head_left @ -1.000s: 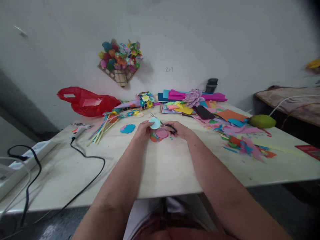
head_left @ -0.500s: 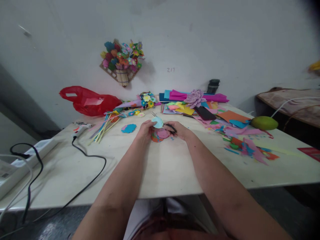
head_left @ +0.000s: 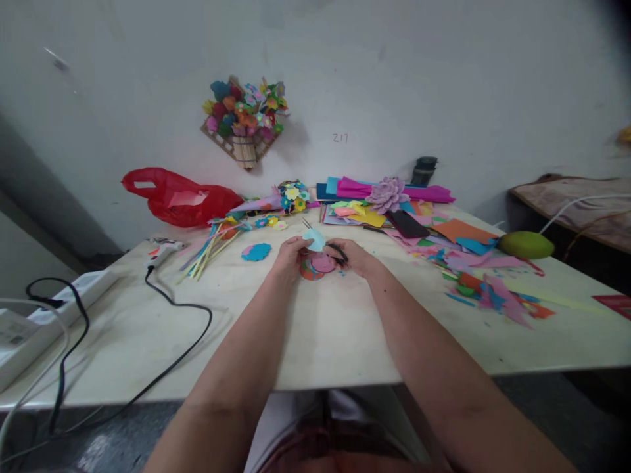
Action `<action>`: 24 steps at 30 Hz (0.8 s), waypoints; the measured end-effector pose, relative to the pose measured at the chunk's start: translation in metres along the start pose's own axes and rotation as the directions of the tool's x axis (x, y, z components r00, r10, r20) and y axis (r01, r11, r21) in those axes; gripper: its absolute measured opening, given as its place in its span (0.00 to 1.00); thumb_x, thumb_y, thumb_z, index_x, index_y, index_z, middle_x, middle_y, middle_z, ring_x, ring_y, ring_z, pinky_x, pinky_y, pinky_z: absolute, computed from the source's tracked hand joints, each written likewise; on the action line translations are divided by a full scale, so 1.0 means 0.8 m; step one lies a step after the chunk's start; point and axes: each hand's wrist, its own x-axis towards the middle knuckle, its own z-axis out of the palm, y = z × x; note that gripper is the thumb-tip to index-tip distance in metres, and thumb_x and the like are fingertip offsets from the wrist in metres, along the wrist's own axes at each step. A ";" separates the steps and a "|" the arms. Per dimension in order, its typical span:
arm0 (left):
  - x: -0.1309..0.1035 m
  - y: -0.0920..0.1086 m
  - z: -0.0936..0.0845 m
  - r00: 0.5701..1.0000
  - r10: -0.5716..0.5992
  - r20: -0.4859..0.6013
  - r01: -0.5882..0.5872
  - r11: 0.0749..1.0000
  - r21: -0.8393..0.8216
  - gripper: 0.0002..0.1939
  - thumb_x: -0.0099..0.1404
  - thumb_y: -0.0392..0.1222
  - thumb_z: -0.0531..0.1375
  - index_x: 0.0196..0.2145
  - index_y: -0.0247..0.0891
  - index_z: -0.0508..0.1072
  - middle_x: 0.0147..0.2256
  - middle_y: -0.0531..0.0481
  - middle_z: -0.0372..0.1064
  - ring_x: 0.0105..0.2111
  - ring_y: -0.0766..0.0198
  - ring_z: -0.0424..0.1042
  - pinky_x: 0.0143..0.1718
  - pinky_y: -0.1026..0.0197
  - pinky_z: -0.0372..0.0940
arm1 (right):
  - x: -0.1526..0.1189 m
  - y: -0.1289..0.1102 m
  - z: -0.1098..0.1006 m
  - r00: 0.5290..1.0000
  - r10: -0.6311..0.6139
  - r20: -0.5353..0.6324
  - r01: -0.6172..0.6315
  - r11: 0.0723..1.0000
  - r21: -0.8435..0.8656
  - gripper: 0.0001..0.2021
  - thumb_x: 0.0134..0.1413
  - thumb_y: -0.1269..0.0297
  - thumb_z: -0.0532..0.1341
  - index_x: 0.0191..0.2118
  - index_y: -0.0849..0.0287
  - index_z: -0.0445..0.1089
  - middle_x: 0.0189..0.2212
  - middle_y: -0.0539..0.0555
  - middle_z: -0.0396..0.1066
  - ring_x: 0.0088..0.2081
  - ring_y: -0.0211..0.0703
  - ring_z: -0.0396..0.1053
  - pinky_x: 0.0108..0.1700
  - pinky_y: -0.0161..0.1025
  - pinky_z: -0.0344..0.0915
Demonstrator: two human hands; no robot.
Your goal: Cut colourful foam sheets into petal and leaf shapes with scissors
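Between my hands is a pale blue paper disc (head_left: 314,240), pinched at its left edge by my left hand (head_left: 294,251). My right hand (head_left: 355,255) is closed on the black handles of a pair of scissors (head_left: 338,252). The scissors' blades point up and left, and their tips show just above the disc. Under my hands lie a pink disc (head_left: 323,263) and an orange disc (head_left: 311,270) on the table, with tiny scraps beside them. To the left rests a stack of blue scalloped pieces (head_left: 257,251).
Left are a glue gun (head_left: 165,253) with its black cord, a power strip (head_left: 73,295), paper strips (head_left: 211,249) and a red plastic bag (head_left: 185,200). Right are coloured sheets and scraps (head_left: 493,295), a phone (head_left: 407,224) and a green mango-like fruit (head_left: 526,245).
The view has shifted slightly, so everything sits a little further right. The pale blue disc has turned or tilted a little in my left hand; both grips stay the same.
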 end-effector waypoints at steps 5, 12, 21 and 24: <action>0.001 0.000 0.000 1.000 0.001 -0.014 -0.001 1.000 0.002 0.13 0.40 0.35 0.67 0.17 0.35 0.64 0.16 0.56 0.60 0.18 0.70 0.63 0.24 0.63 0.66 | 0.004 0.005 -0.001 1.000 -0.006 -0.004 0.006 1.000 -0.016 0.14 0.46 0.55 0.61 0.34 0.60 0.65 0.17 0.45 0.63 0.14 0.29 0.56 0.15 0.29 0.46; -0.001 0.000 0.001 1.000 0.009 -0.008 -0.009 1.000 -0.001 0.13 0.40 0.35 0.67 0.17 0.35 0.63 0.15 0.57 0.58 0.17 0.70 0.63 0.26 0.62 0.67 | 0.004 0.004 0.002 1.000 -0.015 -0.015 0.014 1.000 -0.018 0.14 0.46 0.54 0.62 0.33 0.60 0.64 0.16 0.45 0.63 0.14 0.30 0.56 0.14 0.29 0.45; -0.002 0.002 0.002 1.000 -0.010 -0.024 0.010 1.000 0.008 0.13 0.39 0.35 0.67 0.17 0.35 0.63 0.16 0.55 0.62 0.18 0.67 0.65 0.26 0.61 0.66 | 0.003 0.004 0.002 0.998 -0.056 0.001 0.056 0.998 -0.033 0.16 0.47 0.51 0.60 0.32 0.61 0.63 0.17 0.45 0.63 0.14 0.30 0.57 0.13 0.29 0.45; -0.002 0.002 0.002 1.000 -0.002 -0.020 0.002 1.000 0.012 0.13 0.39 0.35 0.67 0.17 0.35 0.63 0.15 0.55 0.61 0.17 0.68 0.64 0.26 0.61 0.66 | 0.005 0.007 0.001 0.998 -0.059 0.006 0.059 0.998 -0.036 0.16 0.47 0.51 0.60 0.32 0.61 0.63 0.17 0.45 0.63 0.14 0.30 0.57 0.13 0.29 0.45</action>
